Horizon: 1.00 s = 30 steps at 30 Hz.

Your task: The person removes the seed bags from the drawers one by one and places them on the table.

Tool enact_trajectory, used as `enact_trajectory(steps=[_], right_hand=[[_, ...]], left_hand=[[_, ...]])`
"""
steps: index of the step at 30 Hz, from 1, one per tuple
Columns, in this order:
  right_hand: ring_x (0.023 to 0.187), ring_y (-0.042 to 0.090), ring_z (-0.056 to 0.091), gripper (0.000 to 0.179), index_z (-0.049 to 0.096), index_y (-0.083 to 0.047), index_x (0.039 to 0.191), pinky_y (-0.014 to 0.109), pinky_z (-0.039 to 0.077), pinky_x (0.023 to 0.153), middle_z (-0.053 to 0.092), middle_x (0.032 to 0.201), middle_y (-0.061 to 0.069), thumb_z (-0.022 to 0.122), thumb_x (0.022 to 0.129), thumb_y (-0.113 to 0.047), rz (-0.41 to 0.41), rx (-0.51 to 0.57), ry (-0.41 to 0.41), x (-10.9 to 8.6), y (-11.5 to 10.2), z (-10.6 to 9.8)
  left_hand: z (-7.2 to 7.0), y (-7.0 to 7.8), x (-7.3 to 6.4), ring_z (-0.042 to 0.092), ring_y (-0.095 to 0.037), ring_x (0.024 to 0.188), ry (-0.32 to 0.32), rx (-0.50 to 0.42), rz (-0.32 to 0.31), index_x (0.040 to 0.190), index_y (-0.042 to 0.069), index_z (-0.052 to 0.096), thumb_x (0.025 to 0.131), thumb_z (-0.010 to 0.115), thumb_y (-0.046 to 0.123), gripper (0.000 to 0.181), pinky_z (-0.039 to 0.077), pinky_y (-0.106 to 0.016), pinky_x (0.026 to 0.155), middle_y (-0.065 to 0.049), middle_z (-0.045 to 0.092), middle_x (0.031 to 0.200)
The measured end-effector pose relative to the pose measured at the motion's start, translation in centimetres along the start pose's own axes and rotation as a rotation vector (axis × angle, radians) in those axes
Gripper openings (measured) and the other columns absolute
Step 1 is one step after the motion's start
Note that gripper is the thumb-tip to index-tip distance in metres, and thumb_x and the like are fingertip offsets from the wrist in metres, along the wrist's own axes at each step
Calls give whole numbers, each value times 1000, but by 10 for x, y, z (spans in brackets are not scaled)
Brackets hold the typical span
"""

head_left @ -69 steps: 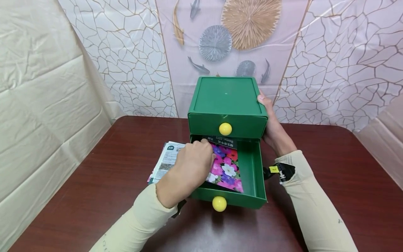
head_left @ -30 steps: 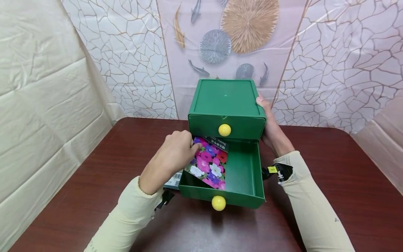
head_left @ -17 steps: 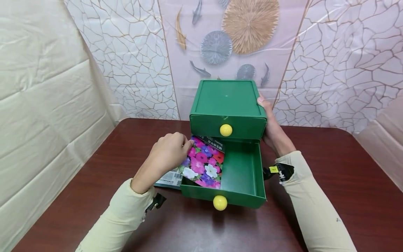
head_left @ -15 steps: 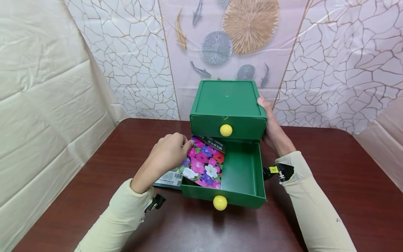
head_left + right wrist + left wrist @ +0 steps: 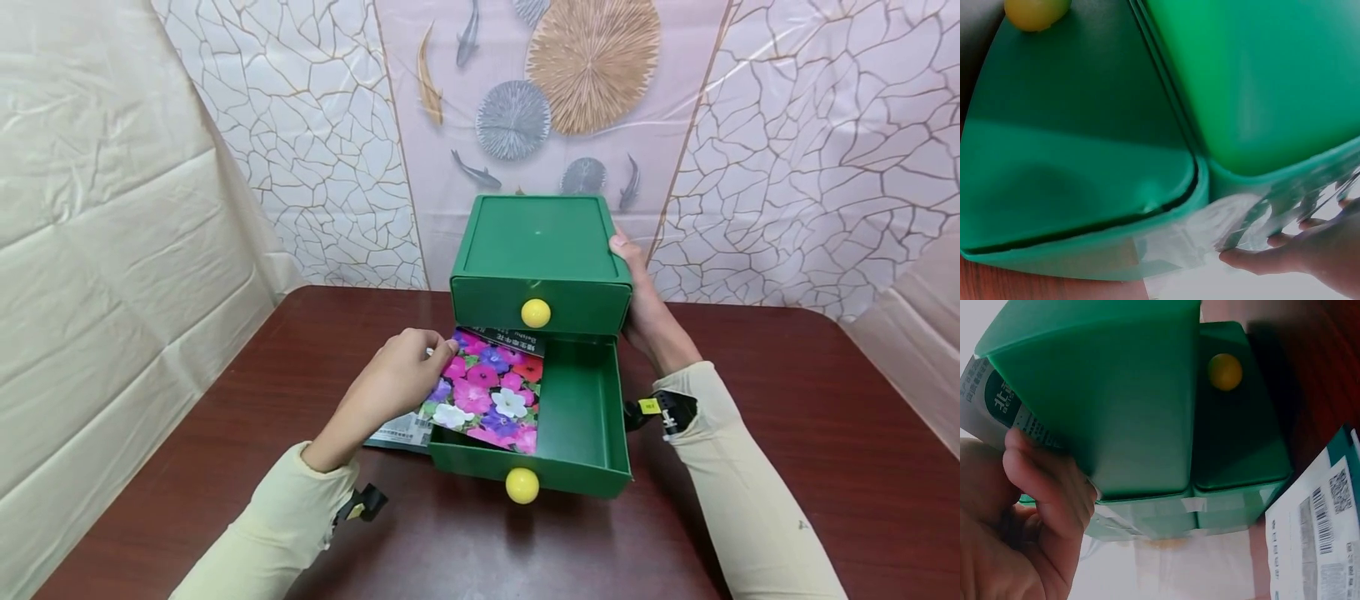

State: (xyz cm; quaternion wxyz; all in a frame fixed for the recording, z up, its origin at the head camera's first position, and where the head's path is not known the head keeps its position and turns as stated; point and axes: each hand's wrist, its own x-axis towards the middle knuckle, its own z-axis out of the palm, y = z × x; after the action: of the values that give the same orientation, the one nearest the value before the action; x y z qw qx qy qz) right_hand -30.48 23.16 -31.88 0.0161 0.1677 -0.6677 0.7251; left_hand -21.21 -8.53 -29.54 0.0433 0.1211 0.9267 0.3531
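Note:
A green two-drawer box (image 5: pixel 543 237) stands on the table, its lower drawer (image 5: pixel 588 408) pulled out and its upper one closed; each has a round yellow knob. Across the left part of the lower drawer lies a flower seed packet (image 5: pixel 487 387) with a printed picture of petunias and a black header. My left hand (image 5: pixel 393 375) pinches its left edge between thumb and fingers; the packet's grey back (image 5: pixel 988 394) shows in the left wrist view. My right hand (image 5: pixel 645 300) holds the right side of the box, thumb at its top edge.
More printed packets (image 5: pixel 405 432) lie on the table left of the drawer, partly under my left hand; one with a barcode (image 5: pixel 1319 531) shows in the left wrist view. Patterned cloth (image 5: pixel 322 150) hangs behind the brown table (image 5: pixel 247 408).
My left hand has drawn back leftward from over the drawer, with the seed packet shifting left in its pinch. Over the last half second the packet moves only slightly. My right hand stays at the box.

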Motion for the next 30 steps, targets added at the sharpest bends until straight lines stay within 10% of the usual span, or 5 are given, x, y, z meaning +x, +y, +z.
enact_trajectory(steps=[14, 30], right_hand=[[156, 23, 9, 73, 5, -43, 169, 55, 10, 124, 4, 176, -2, 34, 105, -63, -33, -13, -20, 2, 1, -1], [157, 22, 8, 74, 5, -42, 169, 55, 6, 125, 4, 176, -1, 34, 105, -63, -37, -10, -12, 0, 0, -1]], left_hand=[[-4, -3, 3, 32, -14, 45, -60, -133, -10, 65, 13, 45, 112, 53, 33, 52, 27, -27, 46, 2, 34, 54], [-2, -9, -25, 33, -13, 49, -11, -63, 59, 72, 12, 54, 110, 56, 27, 41, 31, -27, 53, 2, 35, 54]])
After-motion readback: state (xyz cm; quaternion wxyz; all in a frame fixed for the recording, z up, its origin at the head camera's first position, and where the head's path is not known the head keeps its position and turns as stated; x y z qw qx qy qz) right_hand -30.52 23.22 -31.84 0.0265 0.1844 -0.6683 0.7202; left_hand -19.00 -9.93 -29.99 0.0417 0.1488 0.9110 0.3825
